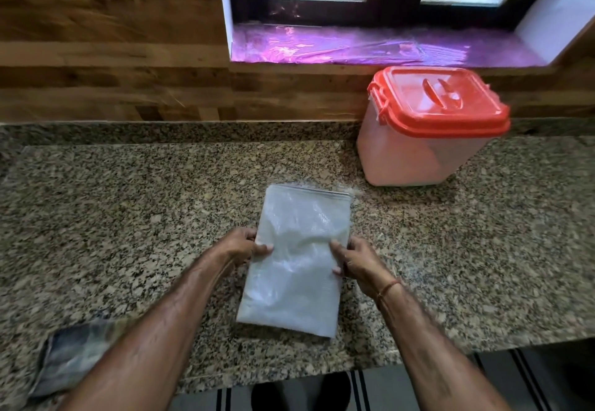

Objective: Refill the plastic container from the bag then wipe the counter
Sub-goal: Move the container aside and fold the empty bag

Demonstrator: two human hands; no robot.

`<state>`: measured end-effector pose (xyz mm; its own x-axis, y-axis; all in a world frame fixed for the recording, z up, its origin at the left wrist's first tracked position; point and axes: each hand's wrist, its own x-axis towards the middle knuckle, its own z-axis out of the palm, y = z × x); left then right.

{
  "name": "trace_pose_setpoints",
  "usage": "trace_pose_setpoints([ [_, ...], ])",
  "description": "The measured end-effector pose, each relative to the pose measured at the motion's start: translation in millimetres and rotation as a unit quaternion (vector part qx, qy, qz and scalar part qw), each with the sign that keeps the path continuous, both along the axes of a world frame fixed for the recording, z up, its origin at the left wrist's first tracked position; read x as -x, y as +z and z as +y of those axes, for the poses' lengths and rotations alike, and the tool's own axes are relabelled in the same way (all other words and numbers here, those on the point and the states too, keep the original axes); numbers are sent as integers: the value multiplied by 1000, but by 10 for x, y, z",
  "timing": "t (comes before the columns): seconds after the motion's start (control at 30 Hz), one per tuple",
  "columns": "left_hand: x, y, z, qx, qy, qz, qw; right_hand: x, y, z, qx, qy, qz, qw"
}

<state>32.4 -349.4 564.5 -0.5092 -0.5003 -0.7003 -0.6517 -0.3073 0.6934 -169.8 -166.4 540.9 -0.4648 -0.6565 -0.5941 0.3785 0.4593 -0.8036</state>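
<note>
— While the clear rectangular plastic bag [299, 259] seems to lie flat on the speckled granite counter [128, 217], why take it with both hands?

— It looks full and slack. My guess is that a single grip would let the pale contents slump to one end. Held by both long edges, it should come up level.

— How are the hands set?

— The left hand [240, 248] is at the bag's left edge and the right hand [355, 261] at its right edge, about mid-length. Each thumb [264, 247] lies on top of the plastic and the other fingers curl round the edge, so both hands grip the bag. The forearms reach in from the near corners, wrists low over the stone.

— And the container?

— The translucent plastic tub [418, 156] with the red clip-on lid [441, 101] stands upright at the back right, by the wooden wall and well apart from the bag. Its lid is on, so I'd judge the refill has not begun. The bag's end with the dark closure strip points that way.

— The wiping?

— A dark folded cloth [74, 356] lies at the counter's near left edge, partly hidden by the left forearm, and no hand touches it.
</note>
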Motion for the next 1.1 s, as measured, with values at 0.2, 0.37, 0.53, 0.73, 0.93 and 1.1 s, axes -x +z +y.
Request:
trace_pose_setpoints([
  [0.2, 3, 83, 114, 1, 135, 25, 990, -64, -20, -86, 0, -62, -93, 994],
  [0.37, 28, 203, 88, 53, 179, 89, 978, -47, 266, -288, 10, -81, -15, 997],
  [0.53, 116, 290, 90, 136, 250, 122, 951, -9, 363, -414, 70, -119, -18, 990],
  [0.73, -33, -144, 490, 126, 281, 1, 951, -209, -110, -102, -125, -83, 110, 983],
  [0.93, -168, -459, 715, -17, 325, 1, 946, -339, -347, 219, -182, -5, 152, 972],
  [1.1, -249, -418, 864, -94, 317, 64, 942, -282, -176, 291, -133, 24, 160, 978],
])
